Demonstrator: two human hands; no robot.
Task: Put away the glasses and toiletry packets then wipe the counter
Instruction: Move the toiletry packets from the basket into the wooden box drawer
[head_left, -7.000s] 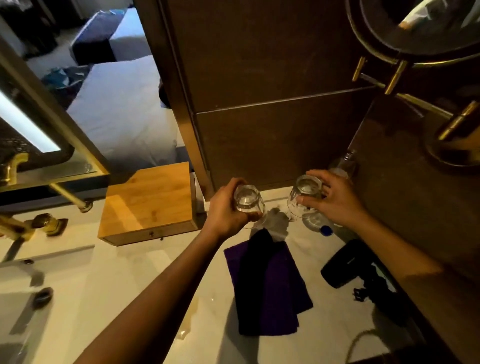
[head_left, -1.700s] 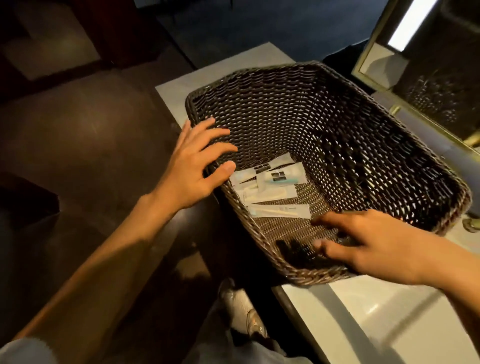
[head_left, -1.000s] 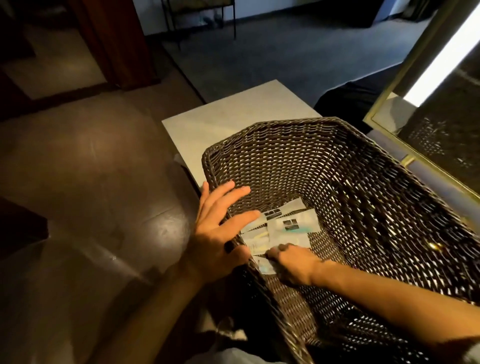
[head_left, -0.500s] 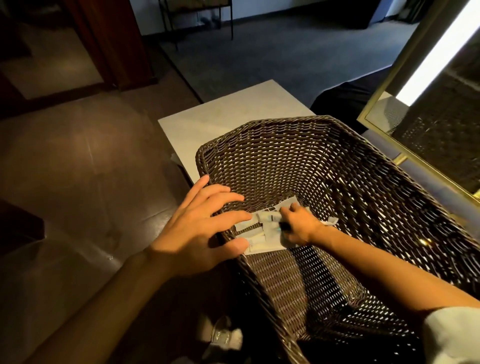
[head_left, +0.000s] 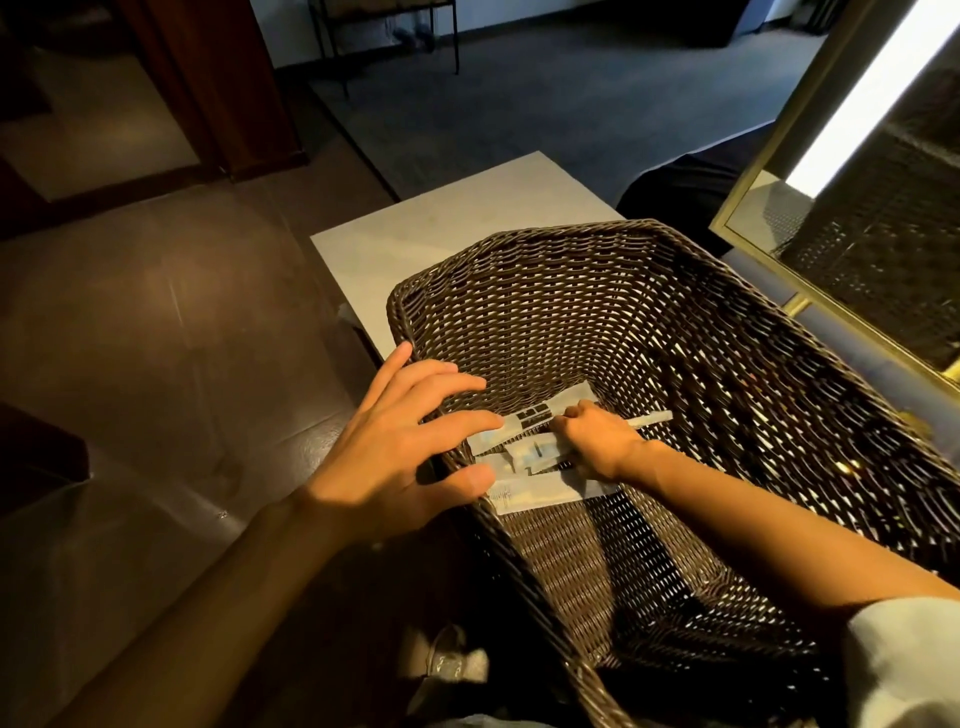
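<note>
My right hand (head_left: 589, 441) is clenched on the toiletry packets (head_left: 524, 457) inside the wicker basket (head_left: 675, 322), near its left wall. Left hand (head_left: 395, 457) is released, fingers spread on that rim. Risk, imo: packets fan out & slip thru the grip, since they're loose.

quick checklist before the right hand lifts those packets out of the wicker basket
1. Right hand closed on packets: ok, fingers are curled around several toiletry packets.
2. Every packet in the grip: not ok, one flat packet lies on the basket floor beneath the hand.
3. Wicker basket steadied: ok, left hand rests open on its near-left rim.
4. Basket seated on the counter: cannot tell, its near end seems to overhang the edge.
5. Path upward: ok, nothing above the hand.
6. Other items in the basket: ok, only packets show.
</note>
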